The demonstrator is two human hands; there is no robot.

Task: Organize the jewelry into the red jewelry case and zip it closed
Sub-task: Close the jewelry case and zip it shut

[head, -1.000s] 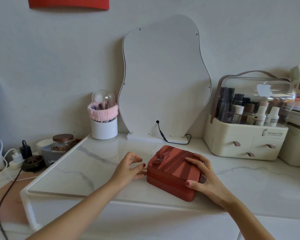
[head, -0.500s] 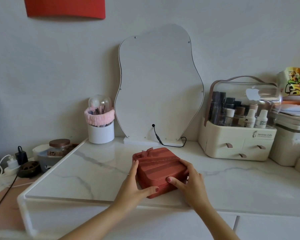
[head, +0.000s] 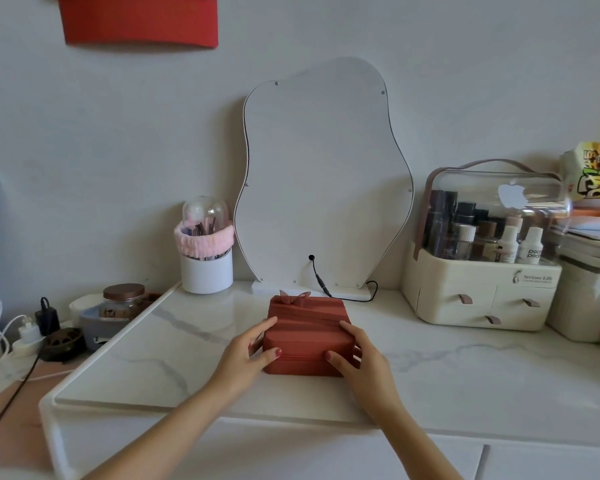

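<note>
The red jewelry case (head: pixel 307 323) sits closed on the white marble tabletop (head: pixel 447 368), square to me, with a small bow at its back left corner. My left hand (head: pixel 248 355) holds its left front corner, thumb on the front face and fingers along the left side. On the opposite corner my right hand (head: pixel 359 355) grips the same way, thumb on the front and fingers over the top edge. No loose jewelry shows on the table.
A wavy white mirror back (head: pixel 323 178) with a black cable stands behind the case. A white brush holder (head: pixel 207 261) is back left, a cream cosmetics organizer (head: pixel 485 258) back right. Left of the table are a jar (head: pixel 123 299), chargers and cables.
The case has been turned from a slanted position to square with me. My left hand moved from beside it onto its left front corner, and my right hand shifted to the right front corner.
</note>
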